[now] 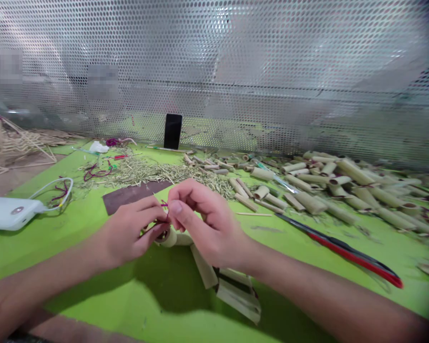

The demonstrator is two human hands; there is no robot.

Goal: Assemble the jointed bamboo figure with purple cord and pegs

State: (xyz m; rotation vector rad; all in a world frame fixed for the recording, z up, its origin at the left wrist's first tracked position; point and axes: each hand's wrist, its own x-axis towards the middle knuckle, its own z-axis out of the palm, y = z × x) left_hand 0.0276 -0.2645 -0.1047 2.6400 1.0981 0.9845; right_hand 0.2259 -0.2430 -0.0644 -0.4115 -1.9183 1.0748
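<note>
At the middle of the head view, my left hand (128, 231) and my right hand (209, 226) meet with bent fingers. Between the fingertips runs a thin purple string (167, 215), pinched by both hands. A short bamboo tube (169, 238) lies just under my left thumb, touching or very close to it. From there a row of cut bamboo pieces (204, 267) stretches right beneath my right hand and wrist. Split-looking bamboo pieces (240, 299) are at its near end. My fingers hide part of the string and how it joins the tube.
Cut bamboo tubes (357, 178) are heaped at the right, near a red-and-black long-handled tool (343, 250). Behind my hands are bamboo shavings (157, 172), a brown sheet (128, 197) and an upright phone (173, 131). A white power bank (12, 213) with a cable lies left.
</note>
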